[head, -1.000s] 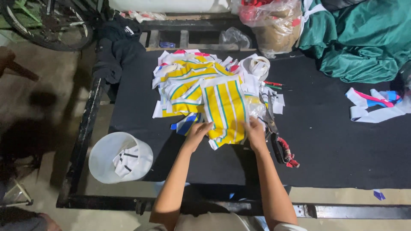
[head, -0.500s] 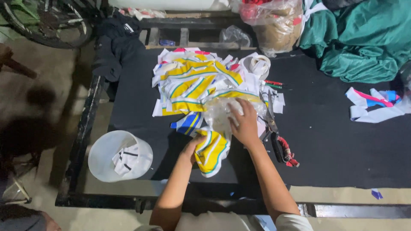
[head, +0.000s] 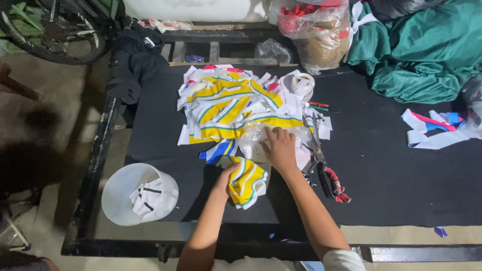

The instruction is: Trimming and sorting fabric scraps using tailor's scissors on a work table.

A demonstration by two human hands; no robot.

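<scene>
Yellow striped cloth [head: 247, 181], folded into a bundle, sits near the front edge of the black counter [head: 391, 165]; we see the left hand [head: 224, 181] closed on its left side. The right hand [head: 279, 148] lies flat, fingers spread, on a clear plastic bag [head: 251, 143] at the foot of the cloth pile [head: 231, 103]. Scissors [head: 326, 175] lie just right.

I read this as a small sewing workshop. A black cutting table [head: 401, 185] carries a heap of striped fabric pieces [head: 231, 108]; scissors [head: 321, 165] lie just right of the heap, green cloth [head: 427, 50] lies far right, and a white bucket [head: 138, 193] sits lower left.
</scene>
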